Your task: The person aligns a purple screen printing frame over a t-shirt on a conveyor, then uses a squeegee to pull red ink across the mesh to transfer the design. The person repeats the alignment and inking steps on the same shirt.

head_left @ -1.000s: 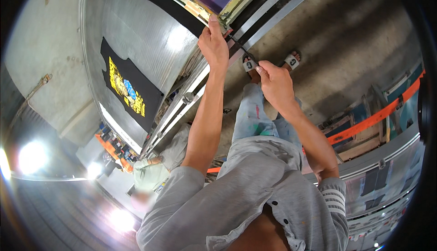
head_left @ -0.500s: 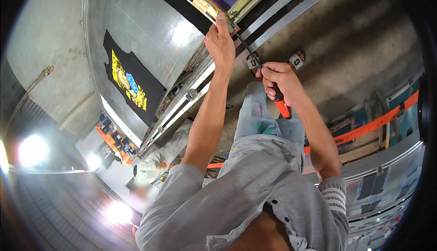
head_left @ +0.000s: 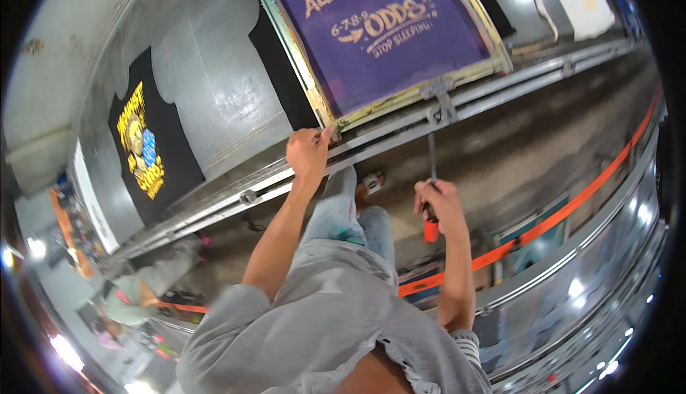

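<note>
My left hand (head_left: 308, 152) is closed on the near-left corner of a screen frame (head_left: 312, 83) with a purple mesh (head_left: 389, 72) bearing pale lettering. My right hand (head_left: 439, 207) grips a screwdriver (head_left: 431, 229) by its red-and-black handle. Its long thin shaft points up toward a metal bracket (head_left: 438, 108) on the frame's near side; whether the tip touches the bracket I cannot tell. A steel rail (head_left: 484, 102) runs below the frame. Left of the frame lies a black shirt (head_left: 171, 172) with a yellow-and-blue print on a grey platen (head_left: 221, 94).
A white printed item (head_left: 579, 15) lies on the platens to the right. An orange rail (head_left: 550, 224) runs behind me along another metal bench (head_left: 572, 272). A co-worker (head_left: 125, 294) is at the lower left. My legs and sandal show over the concrete floor (head_left: 500, 151).
My view has swung along the bench, showing more of the screen. The screwdriver has moved from beside my left hand at the corner to the bracket farther right, with my right hand following.
</note>
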Demonstrator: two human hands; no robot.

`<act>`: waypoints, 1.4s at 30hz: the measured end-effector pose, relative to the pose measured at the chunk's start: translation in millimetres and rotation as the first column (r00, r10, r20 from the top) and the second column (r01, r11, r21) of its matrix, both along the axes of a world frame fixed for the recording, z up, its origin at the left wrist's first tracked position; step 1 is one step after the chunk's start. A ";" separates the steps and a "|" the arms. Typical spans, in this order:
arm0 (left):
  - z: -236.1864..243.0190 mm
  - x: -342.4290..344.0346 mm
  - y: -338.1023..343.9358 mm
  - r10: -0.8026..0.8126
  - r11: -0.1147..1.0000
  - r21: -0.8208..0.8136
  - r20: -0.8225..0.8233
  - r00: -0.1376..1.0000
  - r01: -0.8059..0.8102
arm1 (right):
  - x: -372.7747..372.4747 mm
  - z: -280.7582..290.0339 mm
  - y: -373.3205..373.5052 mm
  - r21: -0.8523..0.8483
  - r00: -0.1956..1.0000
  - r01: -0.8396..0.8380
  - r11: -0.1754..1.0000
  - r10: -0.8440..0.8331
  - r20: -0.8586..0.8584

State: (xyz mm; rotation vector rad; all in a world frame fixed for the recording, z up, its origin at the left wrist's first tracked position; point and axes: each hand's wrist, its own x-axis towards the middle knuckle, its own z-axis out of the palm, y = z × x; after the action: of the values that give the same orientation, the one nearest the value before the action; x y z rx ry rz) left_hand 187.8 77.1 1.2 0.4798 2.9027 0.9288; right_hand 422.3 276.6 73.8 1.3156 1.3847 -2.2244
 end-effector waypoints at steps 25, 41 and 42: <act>-30.1 -206.4 103.8 0.321 0.947 0.023 -0.062 0.945 -0.320 | -352.4 -75.2 358.0 0.763 0.775 -0.454 -0.460 0.217 0.593; -36.3 -194.6 106.2 0.220 0.947 -0.180 -0.234 0.947 -0.265 | -347.9 -90.5 355.4 0.743 0.835 -0.438 -0.505 0.078 0.545; -35.0 -194.0 106.2 0.222 0.947 -0.178 -0.241 0.945 -0.268 | -348.3 -92.6 356.3 0.754 0.837 -0.429 -0.497 0.096 0.539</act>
State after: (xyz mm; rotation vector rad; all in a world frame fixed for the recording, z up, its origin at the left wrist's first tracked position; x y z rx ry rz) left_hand -6.2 183.2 -33.7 0.2168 3.2709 0.6135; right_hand 74.0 633.0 -18.8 0.8411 3.1518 0.2928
